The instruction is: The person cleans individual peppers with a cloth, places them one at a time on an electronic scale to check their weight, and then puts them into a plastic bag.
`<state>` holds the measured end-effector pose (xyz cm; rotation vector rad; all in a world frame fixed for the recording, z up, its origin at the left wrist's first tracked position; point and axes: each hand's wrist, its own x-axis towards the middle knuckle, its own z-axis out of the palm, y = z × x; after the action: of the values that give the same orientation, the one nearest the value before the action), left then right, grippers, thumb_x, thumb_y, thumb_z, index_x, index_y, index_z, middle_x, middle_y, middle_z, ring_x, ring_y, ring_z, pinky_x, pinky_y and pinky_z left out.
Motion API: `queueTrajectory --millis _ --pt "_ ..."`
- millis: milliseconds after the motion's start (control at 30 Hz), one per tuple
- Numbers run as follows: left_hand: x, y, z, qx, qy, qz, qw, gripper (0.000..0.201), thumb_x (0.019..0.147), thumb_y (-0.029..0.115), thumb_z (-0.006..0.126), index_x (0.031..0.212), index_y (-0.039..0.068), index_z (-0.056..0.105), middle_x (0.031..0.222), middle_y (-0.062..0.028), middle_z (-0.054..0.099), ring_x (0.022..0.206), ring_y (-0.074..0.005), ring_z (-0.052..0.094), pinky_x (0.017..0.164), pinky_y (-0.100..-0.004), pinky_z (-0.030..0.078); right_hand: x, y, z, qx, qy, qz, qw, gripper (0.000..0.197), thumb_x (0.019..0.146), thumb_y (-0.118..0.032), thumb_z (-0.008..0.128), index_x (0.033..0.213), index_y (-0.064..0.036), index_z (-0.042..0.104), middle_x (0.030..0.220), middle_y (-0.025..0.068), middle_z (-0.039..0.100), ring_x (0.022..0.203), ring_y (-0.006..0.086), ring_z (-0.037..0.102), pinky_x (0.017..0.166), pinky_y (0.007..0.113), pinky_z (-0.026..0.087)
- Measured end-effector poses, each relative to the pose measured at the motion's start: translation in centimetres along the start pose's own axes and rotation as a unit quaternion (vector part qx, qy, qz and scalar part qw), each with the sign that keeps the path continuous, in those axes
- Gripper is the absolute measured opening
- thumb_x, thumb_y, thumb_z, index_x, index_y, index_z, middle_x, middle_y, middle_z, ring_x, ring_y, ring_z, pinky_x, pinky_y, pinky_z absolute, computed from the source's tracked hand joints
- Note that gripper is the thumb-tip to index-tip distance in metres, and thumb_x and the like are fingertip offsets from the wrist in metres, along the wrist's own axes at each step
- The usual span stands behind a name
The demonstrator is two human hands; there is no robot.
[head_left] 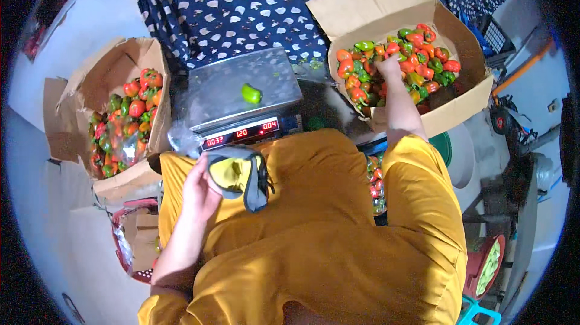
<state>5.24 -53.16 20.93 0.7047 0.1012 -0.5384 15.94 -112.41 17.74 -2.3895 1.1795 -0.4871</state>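
My left hand [199,191] is closed on the edge of a yellow, grey-bordered cloth piece [231,174], held in front of the scale; its exact kind is unclear. Reaching into the cardboard box [435,120] on the right, my right hand [388,67] has its fingers curled among red, orange and green peppers [425,73]. It seems to grip a pepper there, though the fingertips are partly hidden. A single green pepper [251,93] lies on the metal plate of a digital scale [211,92] between the boxes. Red digits glow on the scale's front.
At the left, another open cardboard box [121,187] holds mixed peppers [124,122] and some clear plastic. A clear bag [184,139] sits by the scale's left corner. Patterned blue cloth [241,7] hangs behind. A red basket [142,275] stands lower left, a red bucket [499,252] lower right.
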Motion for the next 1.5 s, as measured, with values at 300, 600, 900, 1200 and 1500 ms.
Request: queueTrajectory --millis 300,600,900,1200,1500 --pt "-3.4 4.6 3.3 -0.041 -0.117 0.155 0.98 0.03 0.091 0.021 0.041 0.117 0.007 0.049 0.118 -0.0076 0.054 0.114 -0.0198 0.047 0.1 -0.0374 0.033 0.5 1.6 0.9 0.003 -0.161 -0.003 0.987 0.029 0.059 -0.025 0.069 0.075 -0.0027 0.06 0.062 0.0048 0.055 0.053 0.015 0.052 0.044 0.03 0.044" --pt "-1.6 5.8 6.7 0.068 -0.231 0.291 0.926 0.036 0.09 0.023 0.043 0.122 0.005 0.044 0.126 -0.009 0.047 0.117 -0.0219 0.043 0.101 -0.0397 0.029 -19.4 -13.6 -3.0 0.572 -0.421 -0.09 0.698 0.016 0.078 -0.017 0.064 0.086 -0.011 0.051 0.06 -0.0083 0.039 0.045 0.0042 0.034 0.046 0.022 0.035" --pt "2.6 2.4 4.5 0.708 0.049 0.435 0.555 0.032 0.082 0.014 0.054 0.111 0.003 0.047 0.108 -0.0192 0.044 0.1 -0.033 0.046 0.088 -0.0358 0.038 -39.5 -21.0 3.2 0.607 -0.559 -0.064 0.561 0.023 0.088 -0.026 0.046 0.106 -0.0105 0.049 0.066 -0.0048 0.045 0.048 0.002 0.037 0.04 0.017 0.027" --pt "4.6 1.0 2.2 0.753 0.103 0.205 0.617 0.032 0.09 0.027 0.042 0.113 0.005 0.044 0.09 -0.0247 0.059 0.083 -0.0414 0.057 0.07 -0.0468 0.046 -39.3 -17.8 7.7 0.554 -0.498 -0.13 0.654 0.029 0.088 -0.021 0.049 0.113 -0.0066 0.044 0.072 -0.0016 0.051 0.051 0.005 0.046 0.044 0.019 0.037" --pt "6.2 2.2 -2.9 0.681 0.094 0.216 0.694 0.026 0.091 0.021 0.044 0.1 -0.001 0.052 0.078 -0.0246 0.058 0.078 -0.0358 0.058 0.07 -0.0363 0.045 -39.2 -17.7 6.8 0.503 -0.562 -0.14 0.642 0.044 0.087 -0.014 0.054 0.125 -0.0008 0.036 0.081 -0.0004 0.052 0.059 0.0049 0.047 0.054 0.019 0.04"
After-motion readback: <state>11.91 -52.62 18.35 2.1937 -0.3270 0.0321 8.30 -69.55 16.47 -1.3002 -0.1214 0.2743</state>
